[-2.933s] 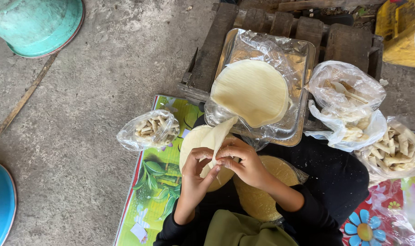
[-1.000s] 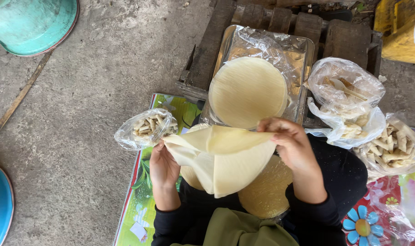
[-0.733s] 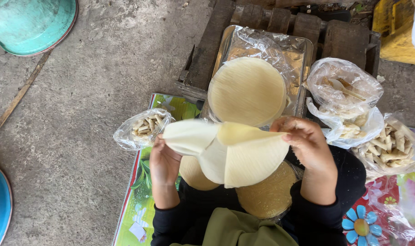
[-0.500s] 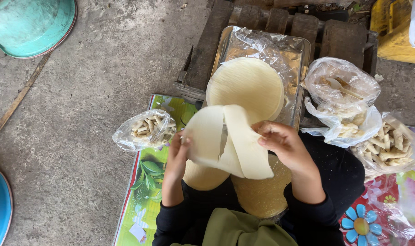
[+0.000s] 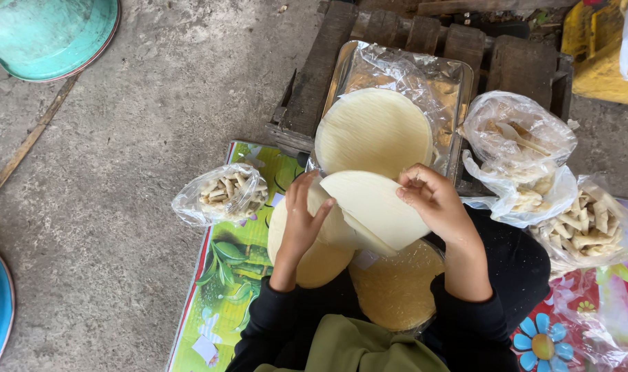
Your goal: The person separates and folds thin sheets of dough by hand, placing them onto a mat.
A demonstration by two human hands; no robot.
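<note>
- A thin, pale cream round wrapper sheet (image 5: 376, 207), folded over so it reads as a half-moon with a straight crease on its lower right edge, is held up between both hands over the person's lap.
- Its surface is matte and smooth, slightly floppy, with at least two layers showing where the edges overlap near the lower fold.
- The right hand (image 5: 434, 203) pinches the sheet's upper right edge between thumb and curled fingers; the rest of the sheet hangs to the left of and below that hand.
- The left hand (image 5: 301, 224) lies flat against the sheet's left side, fingers straight and close together, pointing up, thumb spread out to the right over the sheet.
- Under the left hand lies another pale yellow round sheet (image 5: 314, 258), partly covered.
- Below the right hand sits a darker yellow round disc under clear film (image 5: 397, 286).
- Just beyond both hands is a stack of cream round sheets (image 5: 372, 131) on a plastic-lined metal tray (image 5: 459, 89).
- To the left of the left hand rests a clear plastic bag of small pale rolls (image 5: 221, 194) on a green leaf-printed mat (image 5: 224, 289).
- To the right of the right hand lie two more clear bags of pale rolled pieces (image 5: 528, 158).
</note>
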